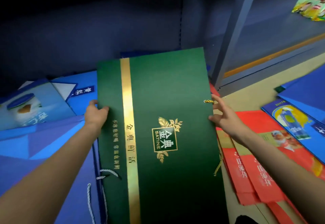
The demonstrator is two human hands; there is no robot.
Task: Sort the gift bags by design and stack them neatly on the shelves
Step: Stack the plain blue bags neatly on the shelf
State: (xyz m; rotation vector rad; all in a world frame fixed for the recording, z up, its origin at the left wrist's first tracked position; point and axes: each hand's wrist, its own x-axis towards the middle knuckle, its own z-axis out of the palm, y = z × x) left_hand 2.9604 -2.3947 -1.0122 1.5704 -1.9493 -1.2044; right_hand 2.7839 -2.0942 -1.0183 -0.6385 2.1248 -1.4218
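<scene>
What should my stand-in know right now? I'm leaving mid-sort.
Left hand: grips the green bag at its left edge, thumb on top.
Right hand: fingers spread, touching the bag's right edge, not curled round it.
The green bag lies flat between the blue bags on the left and the red bags on the right. More blue bags lie far right.
Done: rough colour groups.
Left: square the green bag, tidy the loose piles.

Shop stockroom, blue metal shelving (233,35), flat gift bags (246,162), snack packet (311,0)
</scene>
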